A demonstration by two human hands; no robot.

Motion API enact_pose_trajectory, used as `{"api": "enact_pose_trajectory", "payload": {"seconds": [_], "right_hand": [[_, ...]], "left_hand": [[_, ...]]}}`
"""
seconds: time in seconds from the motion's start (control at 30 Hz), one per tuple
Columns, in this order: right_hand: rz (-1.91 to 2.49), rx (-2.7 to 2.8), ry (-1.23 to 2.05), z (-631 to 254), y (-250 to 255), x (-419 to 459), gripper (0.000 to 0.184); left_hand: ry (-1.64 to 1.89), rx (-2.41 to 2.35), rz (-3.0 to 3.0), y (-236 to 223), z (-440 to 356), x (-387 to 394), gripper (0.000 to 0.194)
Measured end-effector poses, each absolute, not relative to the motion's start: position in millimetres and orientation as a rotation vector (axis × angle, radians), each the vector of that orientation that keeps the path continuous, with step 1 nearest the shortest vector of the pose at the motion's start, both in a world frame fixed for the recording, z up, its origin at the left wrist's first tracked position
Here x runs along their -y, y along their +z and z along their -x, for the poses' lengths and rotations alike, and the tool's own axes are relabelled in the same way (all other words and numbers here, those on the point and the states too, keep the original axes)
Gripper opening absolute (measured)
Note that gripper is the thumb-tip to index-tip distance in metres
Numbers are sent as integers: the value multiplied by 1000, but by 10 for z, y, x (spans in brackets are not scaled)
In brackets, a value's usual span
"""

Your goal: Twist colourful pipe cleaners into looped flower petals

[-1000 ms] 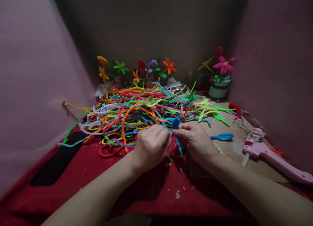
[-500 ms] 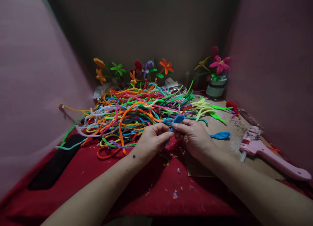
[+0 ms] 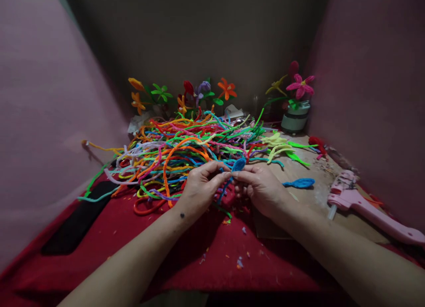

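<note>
Between my two hands is a blue pipe-cleaner petal (image 3: 238, 164), its looped end pointing up and its twisted tail hanging below the fingers. My left hand (image 3: 202, 185) pinches it from the left with thumb and forefinger. From the right, my right hand (image 3: 262, 185) grips it near the base of the loop, its fingertips close to the left thumb. A second blue petal (image 3: 303, 183) lies on the cardboard (image 3: 274, 225), just right of my right hand. Behind the hands spreads a large tangled heap of coloured pipe cleaners (image 3: 172, 152).
A pink glue gun (image 3: 375, 209) rests on the cardboard at the right. Yellow-green petals (image 3: 279, 150) lie behind. Pipe-cleaner flowers (image 3: 227, 89) stand at the back, some in a pale jar (image 3: 295, 117). A black flat object (image 3: 78, 220) lies left on the red cloth (image 3: 186, 271).
The blue petal has turned from leaning right to more upright, and its tail now shows below the fingers. Both hands have stayed nearly in place, still pinching. The view has shifted slightly.
</note>
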State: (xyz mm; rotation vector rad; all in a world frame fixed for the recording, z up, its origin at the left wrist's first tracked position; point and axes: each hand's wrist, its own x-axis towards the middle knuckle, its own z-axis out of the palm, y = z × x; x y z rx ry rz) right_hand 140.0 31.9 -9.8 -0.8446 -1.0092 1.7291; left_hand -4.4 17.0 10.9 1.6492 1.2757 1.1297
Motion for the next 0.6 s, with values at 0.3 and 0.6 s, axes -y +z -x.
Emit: {"api": "enact_pose_trajectory", "payload": {"seconds": [0.3,0.6], "right_hand": [[921,883,1722,-1362,-124,-296,16],[849,844,1660,-1378,-114,-336,21]], "left_hand": [[1156,-1357,-2494,29,60,-117,13],[1093,-1182,-2207,96,51,-135,20]]}}
